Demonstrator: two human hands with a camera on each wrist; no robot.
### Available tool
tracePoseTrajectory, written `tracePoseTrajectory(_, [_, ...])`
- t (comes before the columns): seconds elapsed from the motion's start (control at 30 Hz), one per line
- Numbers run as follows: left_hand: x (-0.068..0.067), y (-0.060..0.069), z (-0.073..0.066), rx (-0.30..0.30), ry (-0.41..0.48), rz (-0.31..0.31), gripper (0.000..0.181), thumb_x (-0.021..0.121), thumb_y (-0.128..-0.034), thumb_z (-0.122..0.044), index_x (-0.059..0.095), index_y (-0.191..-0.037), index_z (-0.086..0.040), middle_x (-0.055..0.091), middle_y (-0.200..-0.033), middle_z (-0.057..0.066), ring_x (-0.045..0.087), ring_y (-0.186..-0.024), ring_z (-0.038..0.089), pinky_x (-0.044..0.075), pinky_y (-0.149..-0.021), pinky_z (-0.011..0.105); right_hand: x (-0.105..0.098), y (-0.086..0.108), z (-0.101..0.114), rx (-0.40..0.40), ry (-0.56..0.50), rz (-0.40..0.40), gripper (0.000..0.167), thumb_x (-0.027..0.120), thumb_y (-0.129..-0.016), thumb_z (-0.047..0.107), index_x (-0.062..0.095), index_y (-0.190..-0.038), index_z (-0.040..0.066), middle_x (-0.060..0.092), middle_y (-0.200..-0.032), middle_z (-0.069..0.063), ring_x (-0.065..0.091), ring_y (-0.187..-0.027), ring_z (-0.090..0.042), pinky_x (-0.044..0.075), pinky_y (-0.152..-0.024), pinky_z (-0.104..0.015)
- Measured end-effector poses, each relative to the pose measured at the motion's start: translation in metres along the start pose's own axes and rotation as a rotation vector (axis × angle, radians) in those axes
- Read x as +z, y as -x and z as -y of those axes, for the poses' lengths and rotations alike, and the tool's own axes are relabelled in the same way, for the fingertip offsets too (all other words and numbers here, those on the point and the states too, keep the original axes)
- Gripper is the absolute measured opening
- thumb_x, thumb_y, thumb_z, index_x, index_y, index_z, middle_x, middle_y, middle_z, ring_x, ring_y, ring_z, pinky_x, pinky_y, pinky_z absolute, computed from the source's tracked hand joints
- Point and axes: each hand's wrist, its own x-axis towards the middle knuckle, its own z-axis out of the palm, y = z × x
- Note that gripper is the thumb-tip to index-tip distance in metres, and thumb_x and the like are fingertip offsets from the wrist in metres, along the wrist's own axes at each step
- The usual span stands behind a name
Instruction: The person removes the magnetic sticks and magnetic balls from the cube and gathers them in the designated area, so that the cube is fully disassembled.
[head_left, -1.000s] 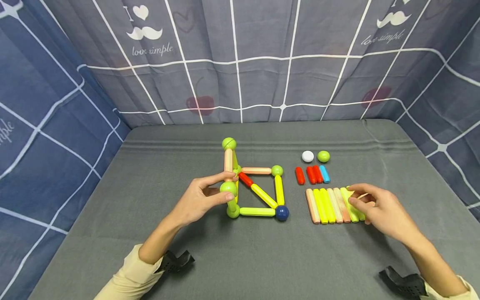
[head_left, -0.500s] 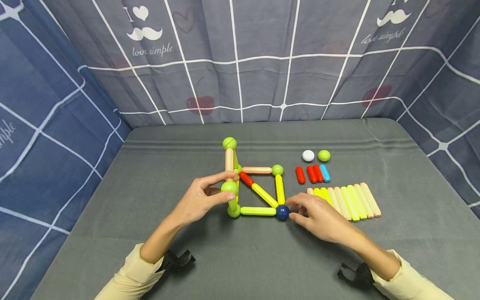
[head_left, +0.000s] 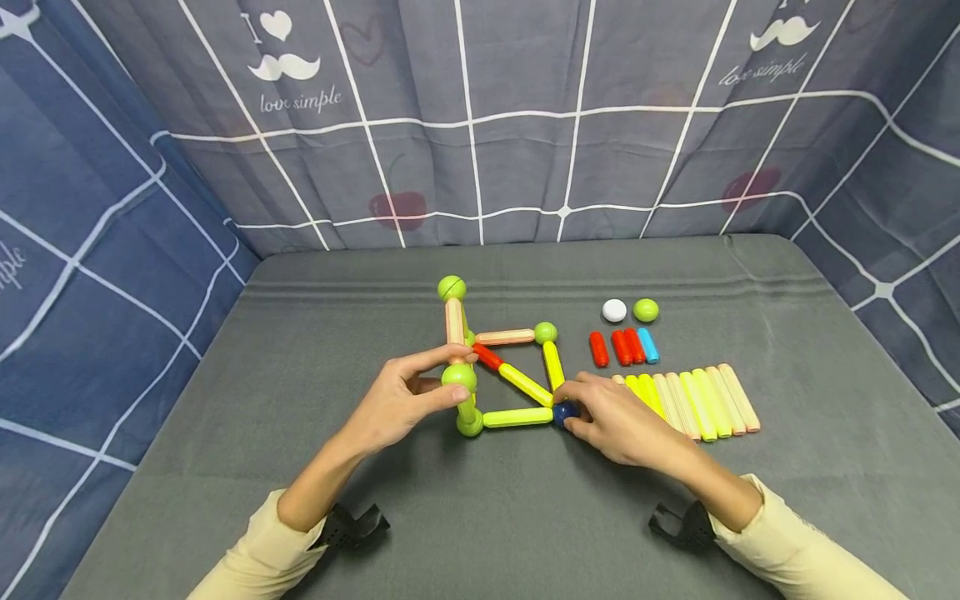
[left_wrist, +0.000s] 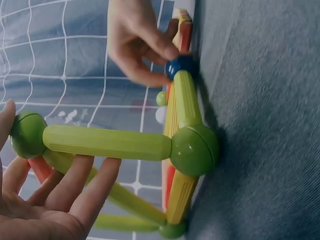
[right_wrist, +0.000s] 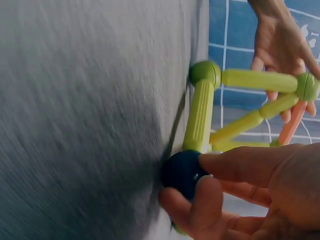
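Note:
A frame of sticks and balls stands on the grey cloth. My left hand holds the upper front green ball between thumb and fingers, and an upright stick runs from it to a lower green ball. At the frame's right front corner, my right hand pinches the dark blue ball. A green stick, a yellow stick and a red-and-yellow diagonal meet at that ball. The far right corner has another green ball.
Right of the frame lies a row of yellow and wood-coloured sticks, partly behind my right hand. Beyond them are several short red sticks, a blue one, a white ball and a green ball.
My right hand has moved left from the stick row to the blue ball and taken hold of it. The frame's right side has shifted slightly back and left. My left hand keeps its grip.

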Motion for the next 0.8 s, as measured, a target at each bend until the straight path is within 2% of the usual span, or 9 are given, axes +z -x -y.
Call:
tracePoseTrajectory(0.13, [0.006, 0.005, -0.002, 0.02, 0.028, 0.01, 0.042, 0.065, -0.0964, -0.01, 0.057, -0.137, -0.002, 0.06, -0.132, 0.014, 0.068, -0.096, 0.028, 0.055, -0.085, 0.036, -0.005, -0.007, -0.004, 0.01, 0.02, 0.003, 0.023, 0.071, -0.085, -0.003, 0.071, -0.105, 0.009, 0.059, -0.092, 0.002, 0.051, -0.076, -0.012, 0.044, -0.067, -0.03])
tracePoseTrajectory(0.27, [0.007, 0.005, -0.004, 0.029, -0.029, -0.036, 0.044, 0.059, -0.1007, -0.013, 0.051, -0.144, -0.007, 0.053, -0.14, 0.016, 0.068, -0.101, 0.024, 0.056, -0.084, 0.038, -0.007, -0.01, -0.008, 0.016, 0.033, 0.005, 0.024, 0.072, -0.084, -0.002, 0.07, -0.105, 0.009, 0.059, -0.094, 0.002, 0.054, -0.079, -0.014, 0.047, -0.069, -0.032])
tracePoseTrajectory(0.4, [0.004, -0.001, -0.005, 0.031, -0.163, -0.117, 0.05, 0.064, -0.0979, -0.013, 0.05, -0.146, -0.015, 0.054, -0.133, 0.013, 0.07, -0.088, 0.021, 0.058, -0.077, 0.036, -0.007, -0.011, -0.009, 0.009, 0.04, 0.0, 0.023, 0.073, -0.085, -0.001, 0.07, -0.105, 0.009, 0.06, -0.096, 0.001, 0.056, -0.082, -0.014, 0.048, -0.072, -0.034])
tracePoseTrajectory(0.5, [0.0, -0.007, -0.004, 0.035, -0.299, -0.174, 0.05, 0.068, -0.0954, -0.018, 0.054, -0.144, -0.018, 0.052, -0.122, 0.012, 0.064, -0.086, 0.02, 0.056, -0.073, 0.036, -0.006, -0.012, -0.009, 0.002, 0.043, -0.005, 0.022, 0.073, -0.085, -0.001, 0.07, -0.105, 0.009, 0.06, -0.096, 0.001, 0.056, -0.08, -0.014, 0.049, -0.072, -0.034])
tracePoseTrajectory(0.57, [-0.003, -0.012, -0.004, 0.034, -0.384, -0.213, 0.047, 0.069, -0.0949, -0.023, 0.057, -0.141, -0.02, 0.047, -0.121, 0.01, 0.058, -0.093, 0.021, 0.053, -0.074, 0.037, -0.006, -0.013, -0.008, -0.001, 0.045, -0.006, 0.022, 0.073, -0.085, -0.002, 0.07, -0.104, 0.009, 0.06, -0.095, 0.001, 0.057, -0.08, -0.015, 0.049, -0.072, -0.034])
tracePoseTrajectory(0.63, [-0.007, -0.017, -0.003, 0.034, -0.442, -0.247, 0.045, 0.069, -0.0948, -0.027, 0.06, -0.138, -0.02, 0.039, -0.128, 0.011, 0.05, -0.103, 0.024, 0.051, -0.08, 0.039, -0.005, -0.013, -0.007, 0.001, 0.046, -0.005, 0.022, 0.073, -0.085, -0.002, 0.07, -0.104, 0.008, 0.061, -0.096, 0.001, 0.057, -0.081, -0.015, 0.049, -0.072, -0.034])
tracePoseTrajectory(0.73, [-0.013, -0.024, -0.001, 0.03, -0.468, -0.272, 0.048, 0.069, -0.0938, -0.031, 0.059, -0.139, -0.02, 0.024, -0.146, 0.01, 0.036, -0.125, 0.027, 0.045, -0.099, 0.046, -0.005, -0.014, -0.007, 0.005, 0.045, -0.002, 0.022, 0.073, -0.085, -0.001, 0.07, -0.105, 0.008, 0.061, -0.097, 0.001, 0.059, -0.084, -0.017, 0.049, -0.074, -0.036])
tracePoseTrajectory(0.8, [-0.017, -0.028, 0.001, 0.037, -0.454, -0.264, 0.051, 0.07, -0.0933, -0.029, 0.056, -0.141, -0.018, 0.013, -0.156, 0.007, 0.025, -0.137, 0.028, 0.037, -0.106, 0.051, -0.005, -0.014, -0.007, 0.007, 0.041, -0.001, 0.022, 0.073, -0.086, -0.001, 0.07, -0.106, 0.008, 0.061, -0.098, 0.0, 0.059, -0.085, -0.017, 0.05, -0.075, -0.037])
